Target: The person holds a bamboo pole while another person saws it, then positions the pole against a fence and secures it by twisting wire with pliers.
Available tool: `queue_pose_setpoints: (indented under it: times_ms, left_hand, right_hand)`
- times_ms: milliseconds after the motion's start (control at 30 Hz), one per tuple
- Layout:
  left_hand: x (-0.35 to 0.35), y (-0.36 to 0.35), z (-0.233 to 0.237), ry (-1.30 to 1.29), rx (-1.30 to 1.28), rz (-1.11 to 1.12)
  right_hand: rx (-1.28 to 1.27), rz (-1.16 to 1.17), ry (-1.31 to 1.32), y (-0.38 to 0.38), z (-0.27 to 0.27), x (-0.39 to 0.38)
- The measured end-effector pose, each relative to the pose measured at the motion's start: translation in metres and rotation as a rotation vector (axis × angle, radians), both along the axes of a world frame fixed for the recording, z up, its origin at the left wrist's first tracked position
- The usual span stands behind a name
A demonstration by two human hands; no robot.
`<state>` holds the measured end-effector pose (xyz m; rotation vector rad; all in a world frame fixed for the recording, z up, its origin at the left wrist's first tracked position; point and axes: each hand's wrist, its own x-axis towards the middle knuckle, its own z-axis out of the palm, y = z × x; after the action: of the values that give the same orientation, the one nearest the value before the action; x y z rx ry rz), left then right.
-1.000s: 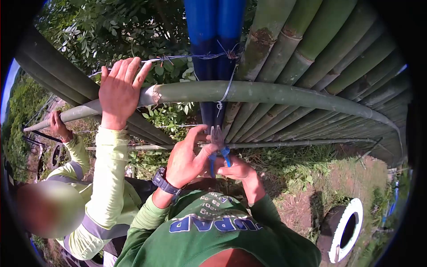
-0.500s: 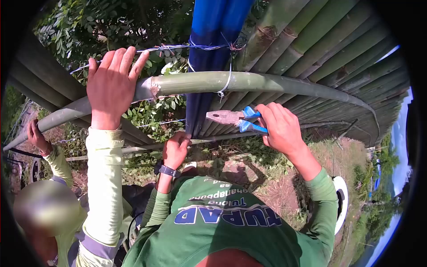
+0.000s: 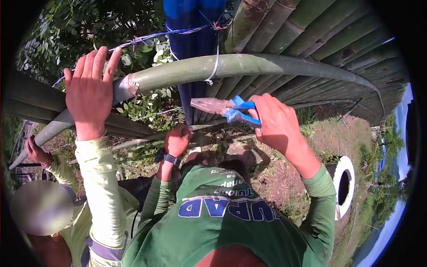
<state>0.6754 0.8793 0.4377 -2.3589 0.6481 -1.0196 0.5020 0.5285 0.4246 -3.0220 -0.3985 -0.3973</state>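
Observation:
My right hand point(image 3: 278, 120) grips the blue handles of a pair of pliers point(image 3: 213, 106). Their metal jaws point left, just below a thick green bamboo pole point(image 3: 178, 69). A wire tie point(image 3: 215, 66) loops around this pole, its twisted end hanging at the lower edge. Behind it stands a blue post point(image 3: 189, 44). My left hand point(image 3: 177, 140), with a watch on the wrist, is low beside the foot of the post, near a lower bamboo rail point(image 3: 207, 125). Its fingers are curled closed; what they hold, if anything, is hidden.
A co-worker's hand point(image 3: 91, 89) in a pale sleeve rests on the bamboo pole at left; another hand point(image 3: 38, 151) touches its far end. Barbed wire point(image 3: 151, 38) runs to the post. Upright bamboo point(image 3: 307, 26) forms a fence. A white-painted tire point(image 3: 349, 178) stands at right.
The whole scene has shifted left and slightly up in view, with the tire now showing more. The pliers remain in my right hand, and the co-worker's hand stays on the pole.

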Motion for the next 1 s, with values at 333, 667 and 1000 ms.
queue_pose_setpoints:
  times_ms: [333, 667, 1000]
  left_hand:
    - [-0.109, -0.126, -0.193, 1.082, -1.315, -0.059]
    - [-0.112, -0.213, -0.217, 1.073, -1.592, -0.046]
    - [-0.149, -0.285, -0.428, 1.492, -0.54, 0.153]
  right_hand:
    - [0.722, -0.643, 0.425, -0.179, -0.193, -0.137]
    - [0.912, -1.152, 1.112, -0.157, -0.491, -0.508]
    - [1.141, -1.163, 0.906, -0.193, -0.448, -0.49]
